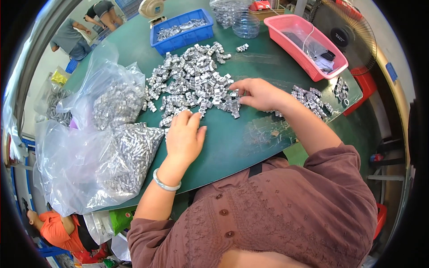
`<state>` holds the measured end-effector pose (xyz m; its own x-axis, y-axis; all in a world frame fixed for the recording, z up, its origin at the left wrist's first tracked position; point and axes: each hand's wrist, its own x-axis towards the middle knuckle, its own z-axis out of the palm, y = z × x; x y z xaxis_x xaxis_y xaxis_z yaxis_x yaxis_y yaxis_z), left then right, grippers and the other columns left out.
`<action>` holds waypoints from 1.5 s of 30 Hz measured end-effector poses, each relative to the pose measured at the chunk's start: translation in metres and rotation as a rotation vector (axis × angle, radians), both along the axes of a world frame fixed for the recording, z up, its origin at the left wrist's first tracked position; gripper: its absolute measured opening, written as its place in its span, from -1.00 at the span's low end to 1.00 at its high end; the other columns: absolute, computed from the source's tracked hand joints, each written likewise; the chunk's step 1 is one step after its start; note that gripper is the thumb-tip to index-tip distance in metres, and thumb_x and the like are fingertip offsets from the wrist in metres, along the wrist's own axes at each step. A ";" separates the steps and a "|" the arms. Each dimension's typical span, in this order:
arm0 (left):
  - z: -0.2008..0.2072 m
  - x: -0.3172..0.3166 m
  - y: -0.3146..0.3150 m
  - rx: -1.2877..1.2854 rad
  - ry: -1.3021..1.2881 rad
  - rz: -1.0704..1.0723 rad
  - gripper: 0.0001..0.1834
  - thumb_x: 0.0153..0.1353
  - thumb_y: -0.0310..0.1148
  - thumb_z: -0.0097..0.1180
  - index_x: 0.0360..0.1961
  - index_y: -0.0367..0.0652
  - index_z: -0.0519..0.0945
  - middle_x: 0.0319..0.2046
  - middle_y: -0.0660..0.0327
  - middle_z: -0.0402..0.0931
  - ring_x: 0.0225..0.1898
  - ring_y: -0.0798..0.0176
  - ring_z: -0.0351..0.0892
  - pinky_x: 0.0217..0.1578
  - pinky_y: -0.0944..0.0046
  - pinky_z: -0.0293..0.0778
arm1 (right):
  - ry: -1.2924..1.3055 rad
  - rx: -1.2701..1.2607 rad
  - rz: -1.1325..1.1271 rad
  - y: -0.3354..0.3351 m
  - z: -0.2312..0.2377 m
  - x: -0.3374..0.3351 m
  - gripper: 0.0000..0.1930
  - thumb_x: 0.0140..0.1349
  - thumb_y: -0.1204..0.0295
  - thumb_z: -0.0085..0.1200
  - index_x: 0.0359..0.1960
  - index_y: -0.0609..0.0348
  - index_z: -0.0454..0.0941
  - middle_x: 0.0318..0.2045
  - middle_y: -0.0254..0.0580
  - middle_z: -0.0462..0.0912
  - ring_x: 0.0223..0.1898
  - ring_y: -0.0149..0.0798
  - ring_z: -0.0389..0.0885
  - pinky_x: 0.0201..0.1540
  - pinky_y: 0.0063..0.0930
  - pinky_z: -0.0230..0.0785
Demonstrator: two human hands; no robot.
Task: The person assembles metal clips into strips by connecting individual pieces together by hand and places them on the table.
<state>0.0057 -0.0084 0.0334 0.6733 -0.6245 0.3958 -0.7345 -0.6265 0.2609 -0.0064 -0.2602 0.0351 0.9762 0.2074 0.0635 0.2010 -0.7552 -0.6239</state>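
Note:
A loose heap of small silvery metal parts lies on the green table. At its near edge is my left hand, palm down, fingers stretched forward and thumb apart, with the fingertips at the parts. My right hand reaches the heap's right edge. Its fingers are curved, with a gap between forefinger and thumb, and a few parts lie at their tips. I see nothing lifted in either hand. A smaller group of metal parts lies beyond my right wrist.
Clear plastic bags full of metal parts cover the table's left side. A blue bin of parts, a plastic jar and a pink basket stand along the back. A large fan is at right; other people are at left.

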 end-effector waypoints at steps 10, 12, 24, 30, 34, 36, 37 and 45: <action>-0.008 0.000 -0.046 -0.048 0.057 -0.114 -0.66 -0.25 -0.32 0.25 -0.41 -0.19 0.45 -0.44 0.18 0.33 -0.36 0.11 0.35 -0.36 0.20 0.29 | -0.001 0.204 0.008 0.039 -0.008 -0.001 -0.76 -0.10 0.55 0.05 -0.31 0.21 0.44 -0.59 -0.17 0.49 -0.54 -0.24 0.46 -0.44 -0.42 0.30; -0.013 -0.002 -0.048 -0.048 0.054 -0.091 -0.67 -0.26 -0.33 0.25 -0.42 -0.18 0.45 -0.45 0.19 0.32 -0.36 0.11 0.34 -0.35 0.19 0.28 | 0.002 0.231 0.070 0.040 -0.010 0.000 -0.75 -0.11 0.57 0.03 -0.30 0.19 0.43 -0.64 -0.21 0.46 -0.58 -0.24 0.44 -0.48 -0.41 0.29; -0.027 0.005 -0.033 -0.186 0.153 -0.036 -0.72 -0.22 -0.47 0.20 -0.41 -0.15 0.44 -0.53 0.20 0.31 -0.53 0.20 0.37 -0.52 0.28 0.32 | 0.057 0.425 0.212 0.048 -0.006 0.000 -0.80 -0.05 0.59 -0.01 -0.32 0.23 0.43 -0.60 -0.30 0.48 -0.53 -0.43 0.42 -0.44 -0.54 0.27; -0.032 0.011 -0.028 -1.090 0.756 -0.261 -0.81 -0.07 -0.64 0.09 -0.38 -0.22 0.43 -0.39 0.26 0.35 -0.46 0.50 0.35 -0.51 0.55 0.32 | 0.197 0.747 0.157 0.050 -0.001 0.000 -0.80 0.08 0.43 0.01 -0.27 0.24 0.42 -0.54 -0.35 0.49 -0.48 -0.51 0.42 -0.43 -0.63 0.27; -0.020 0.019 -0.024 -0.984 0.291 -0.188 -0.75 -0.10 -0.70 0.06 -0.36 -0.23 0.41 -0.39 0.19 0.37 -0.43 0.40 0.39 -0.43 0.47 0.36 | 0.397 0.800 0.081 0.058 0.007 0.004 -0.67 0.09 0.45 0.02 -0.12 0.28 0.29 -0.42 -0.30 0.48 -0.41 -0.50 0.44 -0.38 -0.68 0.32; -0.015 0.020 -0.020 -0.838 0.058 -0.182 -0.74 -0.15 -0.70 0.07 -0.37 -0.23 0.42 -0.38 0.16 0.37 -0.43 0.34 0.40 -0.43 0.43 0.36 | 0.360 0.947 0.074 0.069 0.003 -0.001 -0.66 0.07 0.48 0.03 -0.11 0.29 0.28 -0.40 -0.29 0.48 -0.37 -0.49 0.45 -0.36 -0.67 0.32; -0.013 0.021 -0.018 -0.683 -0.168 -0.174 -0.72 -0.20 -0.71 0.09 -0.39 -0.24 0.43 -0.37 0.13 0.36 -0.43 0.28 0.40 -0.42 0.39 0.36 | 0.324 1.096 0.066 0.074 0.001 -0.002 -0.64 0.05 0.50 0.05 -0.11 0.29 0.27 -0.38 -0.29 0.47 -0.34 -0.48 0.45 -0.34 -0.66 0.33; -0.003 0.010 -0.027 -0.653 0.030 -0.265 -0.71 -0.15 -0.69 0.05 -0.30 -0.34 0.47 -0.33 0.07 0.41 -0.31 0.16 0.47 -0.27 0.35 0.40 | 0.206 1.263 0.019 0.067 -0.010 0.008 -0.54 0.02 0.63 -0.01 0.01 0.34 0.22 -0.35 -0.26 0.46 -0.32 -0.47 0.45 -0.32 -0.63 0.34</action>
<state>0.0161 -0.0349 0.0302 0.5480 -0.4100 0.7291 -0.8272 -0.1363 0.5451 0.0019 -0.1928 0.0247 0.9890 0.1275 0.0743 0.0199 0.3837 -0.9233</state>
